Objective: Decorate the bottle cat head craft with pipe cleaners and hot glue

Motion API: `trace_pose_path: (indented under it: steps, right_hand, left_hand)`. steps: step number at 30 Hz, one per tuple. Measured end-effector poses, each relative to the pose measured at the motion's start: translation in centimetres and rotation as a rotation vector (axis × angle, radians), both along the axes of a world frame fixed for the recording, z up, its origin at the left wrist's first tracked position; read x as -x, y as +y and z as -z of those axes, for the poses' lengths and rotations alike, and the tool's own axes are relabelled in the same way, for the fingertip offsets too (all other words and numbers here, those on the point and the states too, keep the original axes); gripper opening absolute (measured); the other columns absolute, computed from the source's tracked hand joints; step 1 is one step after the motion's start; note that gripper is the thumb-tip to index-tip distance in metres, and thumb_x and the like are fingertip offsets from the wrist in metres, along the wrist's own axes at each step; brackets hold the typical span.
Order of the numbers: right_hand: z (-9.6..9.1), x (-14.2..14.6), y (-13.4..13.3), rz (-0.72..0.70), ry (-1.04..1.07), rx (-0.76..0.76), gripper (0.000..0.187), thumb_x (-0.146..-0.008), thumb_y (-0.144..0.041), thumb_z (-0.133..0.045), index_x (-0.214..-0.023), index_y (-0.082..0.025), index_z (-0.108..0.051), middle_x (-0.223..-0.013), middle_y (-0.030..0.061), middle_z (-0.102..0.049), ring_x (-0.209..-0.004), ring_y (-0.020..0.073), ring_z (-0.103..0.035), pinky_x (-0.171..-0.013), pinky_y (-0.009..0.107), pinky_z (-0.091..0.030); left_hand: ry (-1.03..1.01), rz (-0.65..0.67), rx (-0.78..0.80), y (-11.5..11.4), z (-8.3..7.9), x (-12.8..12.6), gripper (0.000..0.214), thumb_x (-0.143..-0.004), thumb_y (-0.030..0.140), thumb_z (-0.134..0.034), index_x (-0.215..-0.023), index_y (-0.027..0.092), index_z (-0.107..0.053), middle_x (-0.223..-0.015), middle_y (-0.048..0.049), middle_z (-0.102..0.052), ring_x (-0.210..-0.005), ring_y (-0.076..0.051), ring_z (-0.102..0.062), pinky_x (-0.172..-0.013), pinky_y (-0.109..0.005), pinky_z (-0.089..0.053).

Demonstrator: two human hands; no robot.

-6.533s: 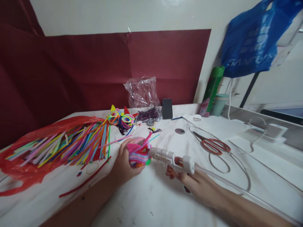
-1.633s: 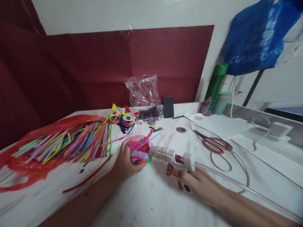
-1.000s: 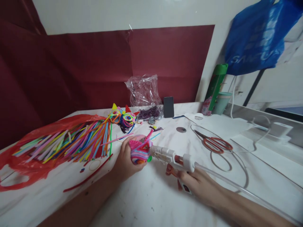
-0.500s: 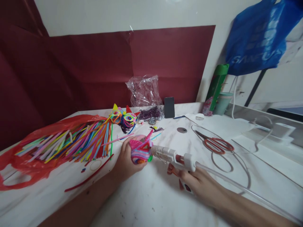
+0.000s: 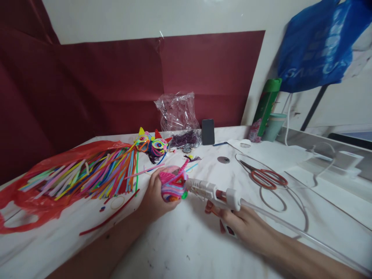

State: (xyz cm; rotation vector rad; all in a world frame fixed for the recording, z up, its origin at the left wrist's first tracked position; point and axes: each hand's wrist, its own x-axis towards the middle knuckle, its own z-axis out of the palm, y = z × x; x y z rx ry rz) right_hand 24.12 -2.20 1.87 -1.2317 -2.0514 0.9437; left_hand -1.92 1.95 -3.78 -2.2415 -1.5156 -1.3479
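Note:
A pink, striped pipe-cleaner figure (image 5: 173,186) is held in my left hand (image 5: 155,193), with fingers wrapped round its left side. One pink ear-like piece sticks up from its top. My right hand (image 5: 232,219) grips a white hot glue gun (image 5: 205,190), whose nozzle points left at the figure's right side. The nozzle tip is at or very near the figure; I cannot tell whether it touches. A long clear glue stick (image 5: 279,219) runs out of the back of the gun toward the lower right.
Many coloured pipe cleaners (image 5: 95,174) lie on a red plastic bag (image 5: 37,217) at left. Two finished-looking figures (image 5: 158,146) sit behind. Orange-handled scissors (image 5: 267,177) lie among a looping cord at right. A phone (image 5: 207,131) leans at the back, beside a clear bag (image 5: 177,114).
Almost nothing differs. Both hands, the figure and the glue gun stay in nearly the same place.

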Motion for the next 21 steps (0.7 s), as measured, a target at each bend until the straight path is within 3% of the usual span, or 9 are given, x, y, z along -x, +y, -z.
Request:
trace_pose_path:
  steps: [7, 11, 16, 21]
  right_hand:
    - [0.7, 0.2, -0.2, 0.041, 0.062, 0.009, 0.032, -0.078, -0.038, -0.038, -0.086, -0.020, -0.064, -0.072, 0.0019, -0.063, -0.053, 0.0143, -0.055, -0.049, 0.025, -0.047]
    - [0.1, 0.1, -0.4, 0.029, 0.034, 0.029, 0.029, -0.078, -0.037, -0.039, -0.084, -0.021, -0.063, -0.065, 0.0005, -0.060, -0.055, 0.0151, -0.055, -0.051, 0.025, -0.048]
    - [-0.2, 0.1, -0.2, 0.008, 0.078, 0.030, 0.030, -0.076, -0.040, -0.039, -0.081, -0.019, -0.060, -0.076, 0.0041, -0.061, -0.058, 0.0150, -0.056, -0.054, 0.026, -0.050]
    - [-0.3, 0.3, -0.3, 0.003, 0.093, 0.051, 0.028, -0.074, -0.040, -0.040, -0.078, -0.019, -0.058, -0.071, 0.0029, -0.057, -0.054, 0.0142, -0.054, -0.051, 0.026, -0.049]
  left_hand:
    - [0.023, -0.013, -0.050, 0.0, 0.1, -0.1, 0.082, -0.056, 0.031, -0.079, -0.128, 0.015, -0.042, -0.125, -0.0192, -0.052, -0.119, -0.038, -0.055, -0.099, -0.051, -0.050]
    - [0.011, 0.003, -0.028, 0.0, -0.1, -0.1, 0.080, -0.059, 0.030, -0.077, -0.129, 0.016, -0.041, -0.128, -0.0191, -0.051, -0.122, -0.037, -0.053, -0.101, -0.052, -0.048]
    - [0.003, 0.012, -0.002, -0.1, -0.3, -0.1, 0.083, -0.058, 0.029, -0.078, -0.131, 0.017, -0.040, -0.130, -0.0188, -0.049, -0.125, -0.036, -0.051, -0.104, -0.050, -0.045]
    - [-0.004, 0.014, 0.022, -0.2, -0.3, 0.0, 0.083, -0.059, 0.031, -0.078, -0.131, 0.017, -0.039, -0.130, -0.0179, -0.049, -0.125, -0.036, -0.051, -0.104, -0.050, -0.046]
